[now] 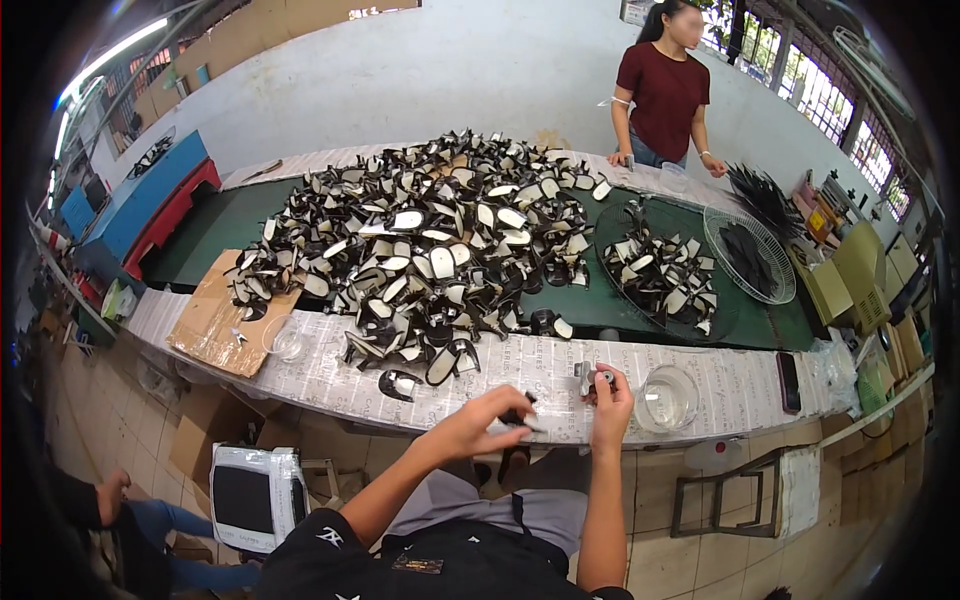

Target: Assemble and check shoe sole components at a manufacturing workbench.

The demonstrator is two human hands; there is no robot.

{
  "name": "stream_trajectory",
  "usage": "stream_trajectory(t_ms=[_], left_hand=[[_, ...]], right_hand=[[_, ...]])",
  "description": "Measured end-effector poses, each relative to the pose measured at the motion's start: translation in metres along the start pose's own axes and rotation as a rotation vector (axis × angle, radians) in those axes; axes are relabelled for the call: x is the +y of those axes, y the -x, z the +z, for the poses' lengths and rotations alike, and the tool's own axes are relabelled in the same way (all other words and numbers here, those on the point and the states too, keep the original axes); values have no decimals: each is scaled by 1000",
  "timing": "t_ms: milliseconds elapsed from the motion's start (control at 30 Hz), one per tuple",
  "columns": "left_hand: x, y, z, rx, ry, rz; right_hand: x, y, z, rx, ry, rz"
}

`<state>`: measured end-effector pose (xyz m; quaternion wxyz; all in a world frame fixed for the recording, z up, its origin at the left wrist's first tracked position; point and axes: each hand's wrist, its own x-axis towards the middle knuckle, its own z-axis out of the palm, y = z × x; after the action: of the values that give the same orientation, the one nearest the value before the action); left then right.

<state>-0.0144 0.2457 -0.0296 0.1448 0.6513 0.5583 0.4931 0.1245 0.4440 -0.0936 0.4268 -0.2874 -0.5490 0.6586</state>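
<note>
My left hand (478, 424) is above the near strip of the table, fingers curled around a small black shoe part (518, 412), partly hidden by the fingers. My right hand (611, 408) grips a small grey metal tool (586, 377) with a round end; its exact kind is not clear. Just right of that hand stands a clear round container (667, 399). Beyond my hands lies a large heap of black shoe parts (400, 262) with cream oval faces. One loose shoe part (399, 385) rests on the near strip, left of my left hand.
A wire basket (655, 318) of shoe parts and another basket (783, 290) with flat black pieces stand at right. Cardboard (205, 325) and a clear cup (287, 343) lie at left. A phone (789, 383) is near the right end. A co-worker (664, 90) stands across the table.
</note>
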Motion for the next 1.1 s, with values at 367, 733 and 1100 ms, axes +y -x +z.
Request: stream_trajectory(t_ms=[367,733,1100], left_hand=[[-58,5,23,196,-400,-181],[-73,16,9,150,66,-304],[-77,22,10,152,721,-516]], right_hand=[[-1,0,1,-31,12,14],[-3,0,5,53,64,-28],[0,-1,-3,-14,-112,2]])
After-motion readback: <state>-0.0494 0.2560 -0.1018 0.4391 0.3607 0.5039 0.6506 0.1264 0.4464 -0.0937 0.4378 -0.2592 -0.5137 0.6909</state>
